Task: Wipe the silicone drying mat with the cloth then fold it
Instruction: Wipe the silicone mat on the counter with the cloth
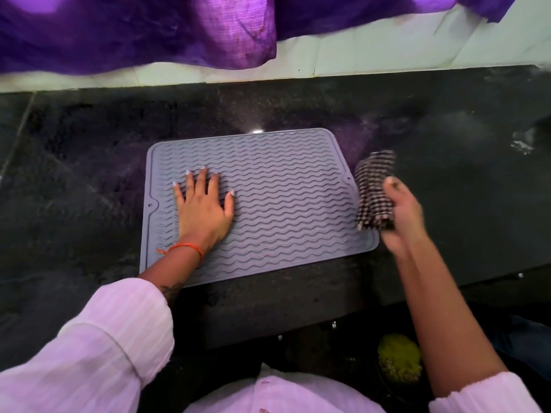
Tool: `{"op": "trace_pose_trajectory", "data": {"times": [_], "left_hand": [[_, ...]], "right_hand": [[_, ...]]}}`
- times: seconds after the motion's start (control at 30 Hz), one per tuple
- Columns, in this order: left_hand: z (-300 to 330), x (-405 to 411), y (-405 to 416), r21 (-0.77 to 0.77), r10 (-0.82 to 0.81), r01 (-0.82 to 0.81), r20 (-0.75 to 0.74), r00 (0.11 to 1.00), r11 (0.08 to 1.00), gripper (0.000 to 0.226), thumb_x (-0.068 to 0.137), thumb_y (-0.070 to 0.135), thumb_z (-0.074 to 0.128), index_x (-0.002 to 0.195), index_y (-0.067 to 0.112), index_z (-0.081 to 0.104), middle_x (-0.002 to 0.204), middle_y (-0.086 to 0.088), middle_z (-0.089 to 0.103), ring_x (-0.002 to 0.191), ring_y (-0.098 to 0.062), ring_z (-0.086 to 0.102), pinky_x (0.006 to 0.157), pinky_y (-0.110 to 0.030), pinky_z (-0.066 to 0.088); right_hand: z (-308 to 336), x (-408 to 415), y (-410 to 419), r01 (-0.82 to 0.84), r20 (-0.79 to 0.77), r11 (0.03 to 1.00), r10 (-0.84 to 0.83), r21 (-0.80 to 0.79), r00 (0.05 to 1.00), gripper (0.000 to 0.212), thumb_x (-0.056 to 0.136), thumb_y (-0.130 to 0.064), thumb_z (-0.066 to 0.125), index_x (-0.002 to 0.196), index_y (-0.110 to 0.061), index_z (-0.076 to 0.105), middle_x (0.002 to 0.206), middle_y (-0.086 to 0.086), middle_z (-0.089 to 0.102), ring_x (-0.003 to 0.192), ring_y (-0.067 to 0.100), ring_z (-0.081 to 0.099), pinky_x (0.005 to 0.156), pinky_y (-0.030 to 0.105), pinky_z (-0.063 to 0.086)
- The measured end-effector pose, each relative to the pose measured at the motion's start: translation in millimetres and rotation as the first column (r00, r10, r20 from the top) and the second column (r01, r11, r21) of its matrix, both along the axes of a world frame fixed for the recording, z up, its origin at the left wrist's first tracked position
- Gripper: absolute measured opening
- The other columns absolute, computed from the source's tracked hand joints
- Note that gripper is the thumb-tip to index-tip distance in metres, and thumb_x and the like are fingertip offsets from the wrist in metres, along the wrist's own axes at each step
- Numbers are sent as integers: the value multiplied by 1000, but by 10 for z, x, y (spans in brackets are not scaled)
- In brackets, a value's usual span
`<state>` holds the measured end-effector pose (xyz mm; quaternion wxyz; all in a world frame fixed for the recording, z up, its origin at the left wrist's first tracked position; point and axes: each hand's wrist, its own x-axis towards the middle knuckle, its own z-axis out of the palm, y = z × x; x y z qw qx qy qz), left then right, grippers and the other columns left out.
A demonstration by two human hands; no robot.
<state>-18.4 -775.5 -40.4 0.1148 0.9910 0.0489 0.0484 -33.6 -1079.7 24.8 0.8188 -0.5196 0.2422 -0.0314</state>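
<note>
Head view: left hand (205, 205) spread flat on mat (283, 186); right hand (399, 216) grip pinches cloth (374, 189).

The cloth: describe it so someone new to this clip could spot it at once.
Start at the grey wavy-ribbed drying mat lying flat on the dark counter. At its right edge the right hand grips the cloth. It is the only checked thing here, dark and white.

Grey mat (268, 198) ribbed in wavy lines; dark-and-white checked cloth (374, 189) at three o'clock; purple fabric (134, 34) at twelve; black speckled counter (89, 162).
</note>
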Motion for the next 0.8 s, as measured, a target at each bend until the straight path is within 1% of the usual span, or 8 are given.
{"op": "trace_pose_trajectory", "data": {"times": [0.13,0.23,0.27,0.33,0.37,0.43,0.73,0.8], "left_hand": [[3,5,-4,-19,3,-3,7,1000,1000,58,96,49,30,144,16,32,155,-9,22,145,-30,9,117,-50,-1],[6,10,0,-10,6,-5,6,1000,1000,58,96,50,30,144,18,32,156,-8,22,145,-29,10,117,-50,0],[5,11,3,-11,5,-5,7,1000,1000,58,96,50,30,144,18,32,156,-8,22,145,-29,10,117,-50,0],[1,13,4,-19,3,-3,13,1000,1000,57,96,50,31,143,18,34,155,-7,23,145,-29,10,117,-51,0],[-1,14,7,-21,3,-3,17,1000,1000,56,96,50,31,143,18,34,155,-7,23,145,-29,11,117,-51,1],[-5,16,14,-17,2,-1,20,1000,1000,57,95,50,31,142,18,34,155,-8,24,144,-29,12,117,-51,1],[-4,8,8,-22,-3,3,24,1000,1000,57,95,49,31,143,17,34,155,-9,25,144,-30,12,117,-52,1],[-1,8,10,-19,-3,3,20,1000,1000,57,95,49,31,143,17,34,154,-9,25,144,-31,12,116,-52,1]], "right_hand": [[54,-28,-250,-70,-31,983,76,169,997,32,91,-31,50,111,-7,60,100,6,70,83,15,68,72,30,58],[-100,-45,-165,-90,-165,938,35,-336,986,37,85,-22,66,117,-10,55,113,11,65,94,20,65,76,31,53],[-186,-70,-101,-102,-172,786,-5,-610,985,36,84,-23,67,116,-13,55,115,12,62,98,23,62,81,32,50],[-335,-144,68,-120,-124,244,-1,-962,992,39,85,-30,63,117,-11,53,116,16,55,102,32,54,85,38,42],[-380,-176,150,-103,-103,14,6,-995,995,42,86,-35,61,118,-9,52,115,19,53,101,35,51,84,41,41],[-437,-201,253,-89,-91,-215,2,-973,996,47,86,-42,59,117,-8,51,110,19,54,97,37,49,78,44,41],[-329,-190,639,-111,-134,-162,142,-981,981,36,81,-12,61,116,-4,54,111,20,52,101,35,49,82,40,42],[-314,-172,689,-90,-102,-73,189,-993,977,36,81,-16,64,115,-8,58,107,17,56,100,34,52,84,37,42]]}}
